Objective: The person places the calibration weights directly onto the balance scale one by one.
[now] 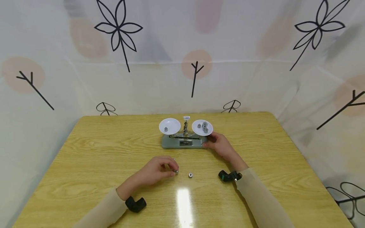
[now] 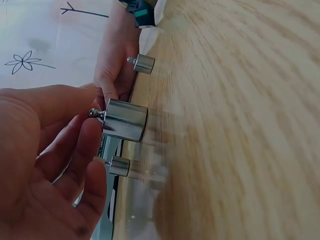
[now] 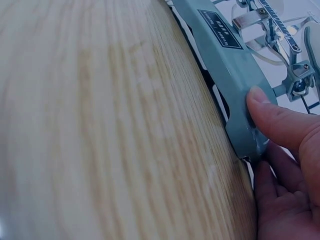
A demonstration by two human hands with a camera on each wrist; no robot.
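My left hand (image 1: 159, 170) is at the table's middle, its thumb and fingertips about the knob of a large cylindrical metal weight (image 2: 125, 120), which appears to stand on the wood. A smaller weight (image 1: 190, 175) stands to the right, and another small weight (image 2: 119, 166) is just beyond the fingers. My right hand (image 1: 220, 146) grips the right end of the green balance scale (image 3: 220, 60), thumb on the front of its base and fingers behind. One weight (image 1: 166, 129) sits in the white left pan (image 1: 172, 124); several weights (image 1: 205, 126) sit in the right pan (image 1: 196, 130).
The wooden table (image 1: 108, 148) reaches back to a patterned cloth wall (image 1: 159, 88), with cloth also at both sides. A black wrist camera (image 1: 135, 204) is on the left wrist and another (image 1: 228, 176) on the right. A bright reflection lies near the front.
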